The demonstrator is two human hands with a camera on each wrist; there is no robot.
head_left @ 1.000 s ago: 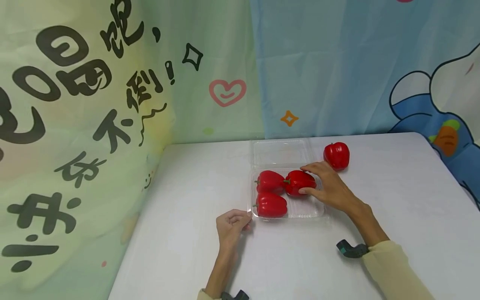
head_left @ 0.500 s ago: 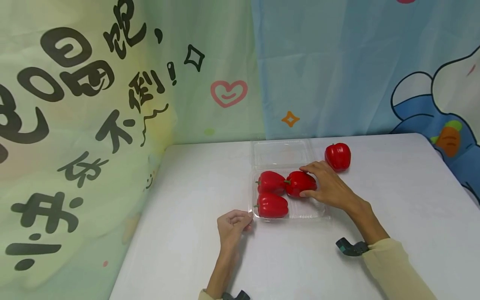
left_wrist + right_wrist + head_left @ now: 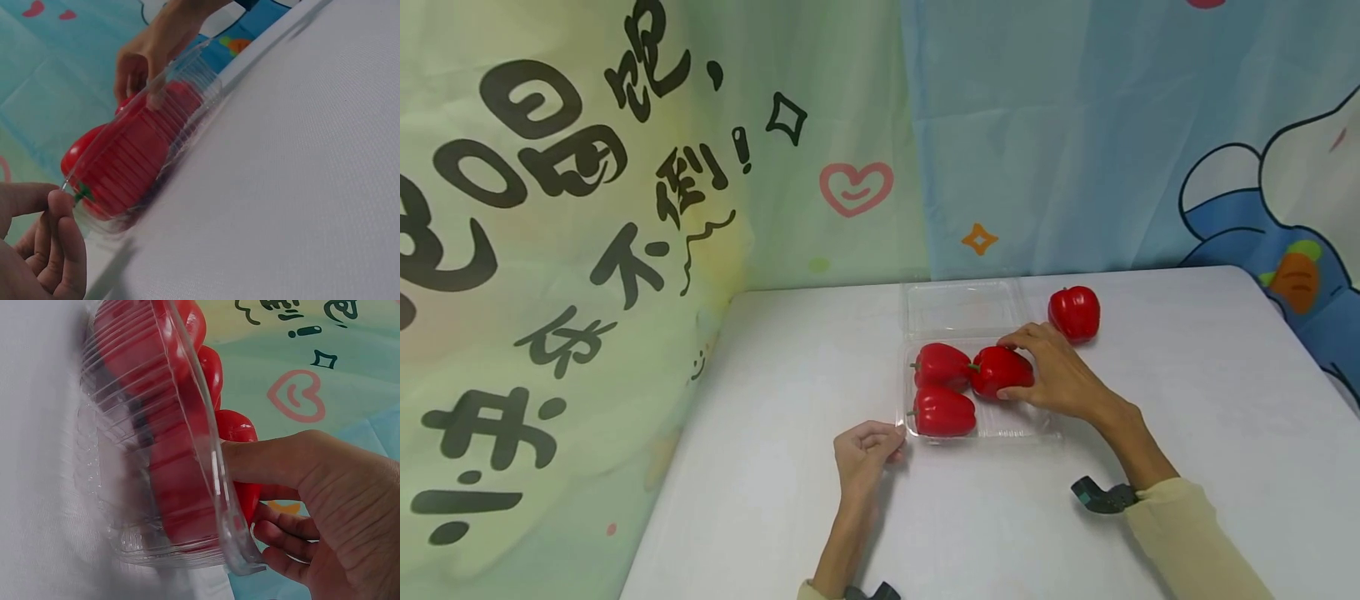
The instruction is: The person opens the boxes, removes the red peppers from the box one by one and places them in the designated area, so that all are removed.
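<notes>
A clear plastic clamshell box (image 3: 1011,423) lies on the table with its lid folded back. Inside it sit three red bell peppers: one at the back left (image 3: 942,365), one at the front left (image 3: 943,411) and one at the back right (image 3: 1002,372). My right hand (image 3: 1056,371) grips the back-right pepper between thumb and fingers; in the right wrist view the thumb reaches over the box rim. With thumb and forefinger, my left hand (image 3: 47,240) pinches the front left corner of the box rim.
Another red bell pepper (image 3: 1074,314) stands on the white table (image 3: 760,467), behind my right hand and outside the box. The transparent lid (image 3: 961,308) lies flat toward the back edge. A printed curtain (image 3: 842,100) hangs behind and along the left.
The back-right pepper has tilted and shifted slightly toward me in my right hand's grip. My left hand stays at the box corner.
</notes>
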